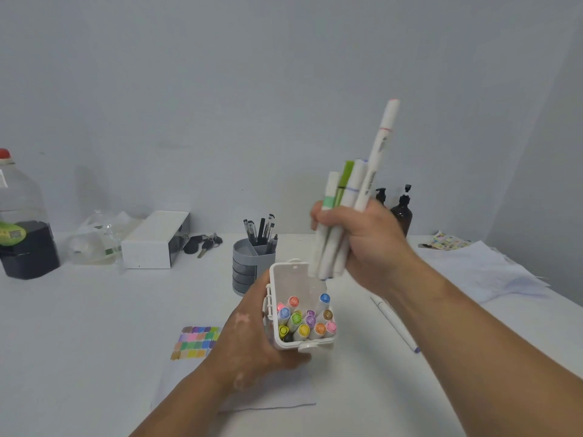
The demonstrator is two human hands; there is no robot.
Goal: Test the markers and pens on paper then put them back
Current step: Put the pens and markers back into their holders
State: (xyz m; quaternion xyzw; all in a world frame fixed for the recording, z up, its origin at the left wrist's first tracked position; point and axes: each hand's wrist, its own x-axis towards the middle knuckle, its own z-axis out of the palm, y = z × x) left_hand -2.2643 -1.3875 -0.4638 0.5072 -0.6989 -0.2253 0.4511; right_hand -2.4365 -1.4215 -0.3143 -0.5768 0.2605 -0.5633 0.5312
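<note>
Gripped the open white marker case (pixel 285 275) from its left side with the left hand (pixel 252 339), fingers curled under the base, over the paper (pixel 268 398) with its colour swatches (pixel 197 342). Clenched the right hand (pixel 369 244) in a tight fist round a bundle of markers (pixel 347 190), lower ends at the case's far rim, upper ends fanned upward. Held more capped markers (pixel 304 321) upright inside the case. Showed one loose marker (pixel 394 323) lying on the white table (pixel 94 310), right of the case.
</note>
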